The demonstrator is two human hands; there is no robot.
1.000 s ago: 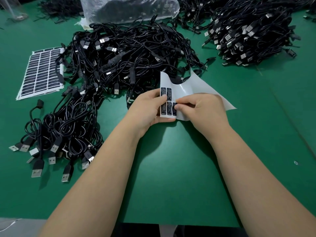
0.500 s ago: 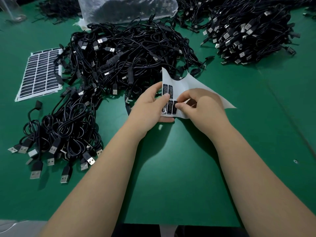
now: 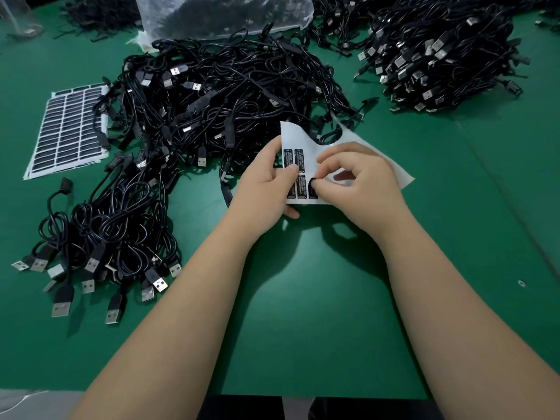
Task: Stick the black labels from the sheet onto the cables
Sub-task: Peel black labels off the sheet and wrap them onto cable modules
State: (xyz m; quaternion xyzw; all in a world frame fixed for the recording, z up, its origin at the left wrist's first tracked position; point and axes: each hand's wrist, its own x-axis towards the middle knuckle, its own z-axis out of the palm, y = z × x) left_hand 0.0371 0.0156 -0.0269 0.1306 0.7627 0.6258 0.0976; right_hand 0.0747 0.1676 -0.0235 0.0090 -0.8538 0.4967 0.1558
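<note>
My left hand (image 3: 266,189) grips the left edge of a mostly bare white label sheet (image 3: 306,140), thumb pressed on its front beside several remaining black labels (image 3: 298,160). My right hand (image 3: 360,183) pinches the lower right black label (image 3: 312,189) between thumb and forefinger, and its top edge looks lifted off the sheet. Behind the sheet lies a big tangled pile of black USB cables (image 3: 218,98). The sheet's far side is hidden by my hands.
A full sheet of black labels (image 3: 68,131) lies at the left on the green table (image 3: 303,298). A smaller cable bunch (image 3: 100,237) sits front left, another pile (image 3: 436,53) back right, and a clear plastic bag (image 3: 224,13) at the back.
My right hand has curled more over the sheet, its fingertips working at the lower right label. The sheet has tipped slightly upward. My left hand kept its grip.
</note>
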